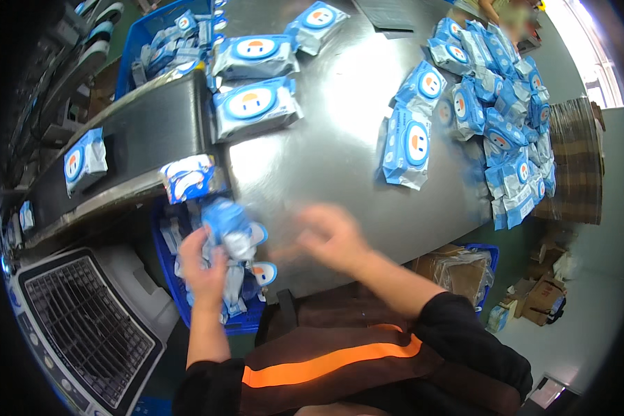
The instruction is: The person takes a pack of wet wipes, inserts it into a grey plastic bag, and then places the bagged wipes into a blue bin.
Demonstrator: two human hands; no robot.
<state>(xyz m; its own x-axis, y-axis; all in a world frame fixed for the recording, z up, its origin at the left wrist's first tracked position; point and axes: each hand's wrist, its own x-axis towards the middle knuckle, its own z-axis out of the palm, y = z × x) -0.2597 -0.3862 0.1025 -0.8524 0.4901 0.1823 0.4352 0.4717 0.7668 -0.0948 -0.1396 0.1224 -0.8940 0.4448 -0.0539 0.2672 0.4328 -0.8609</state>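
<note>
My left hand (205, 265) grips a blue-and-white soft pack of wipes (226, 223), blurred by motion, above a blue plastic crate (169, 270) of similar packs. Over the steel table, my right hand (335, 236) is blurred, its fingers apart and nothing visible in them. Two oval labels or lids with a printed face (264, 273) show at the table edge beside the crate. A pack in a darker blue print (188, 178) lies at the conveyor's corner, just beyond my left hand.
Wipes packs (257, 101) lie along the conveyor end (151, 114) of the steel table (312, 161). Two packs (408, 145) lie mid-right, near a large heap (499, 104). Another filled crate (125, 67) stands far left. A floor machine with a grille (88, 322) is left. A person (491, 10) is partly visible.
</note>
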